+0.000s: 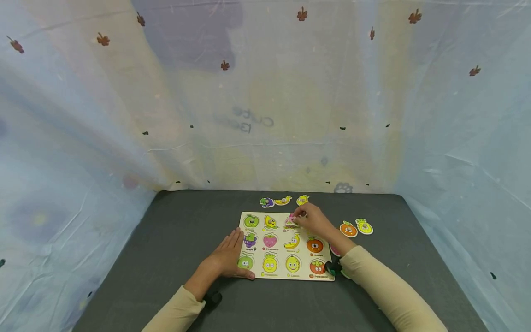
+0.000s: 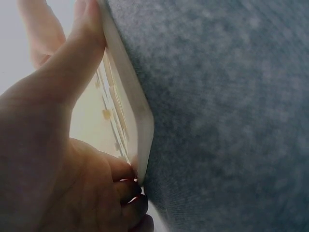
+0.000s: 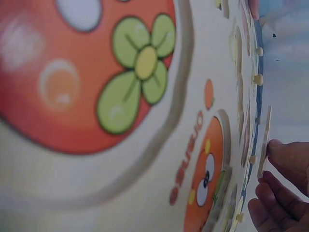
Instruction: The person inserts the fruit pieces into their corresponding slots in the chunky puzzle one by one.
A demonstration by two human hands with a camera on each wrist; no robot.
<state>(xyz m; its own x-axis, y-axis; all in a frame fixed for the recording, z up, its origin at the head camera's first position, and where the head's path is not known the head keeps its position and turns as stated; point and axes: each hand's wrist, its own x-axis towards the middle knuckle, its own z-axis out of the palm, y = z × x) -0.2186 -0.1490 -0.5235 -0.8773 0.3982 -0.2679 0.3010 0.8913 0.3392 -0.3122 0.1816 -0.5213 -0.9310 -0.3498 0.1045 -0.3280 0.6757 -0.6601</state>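
Observation:
A wooden fruit puzzle board with printed fruit recesses lies on the dark tabletop. My left hand rests along its left side with fingers straight, the thumb by the front edge; the left wrist view shows the thumb and fingertips touching the board's rim. At the top row, my right hand pinches a pink fruit puzzle piece over the third recess. Seen from the right wrist, this thin piece is tilted, held between thumb and fingers. How far it sits above the recess is hard to tell.
Behind the board lie a grape piece, a banana piece and a yellow piece. Right of it are an orange piece and a yellow-green piece. A pink piece is partly hidden by the right forearm. A curtain hangs behind.

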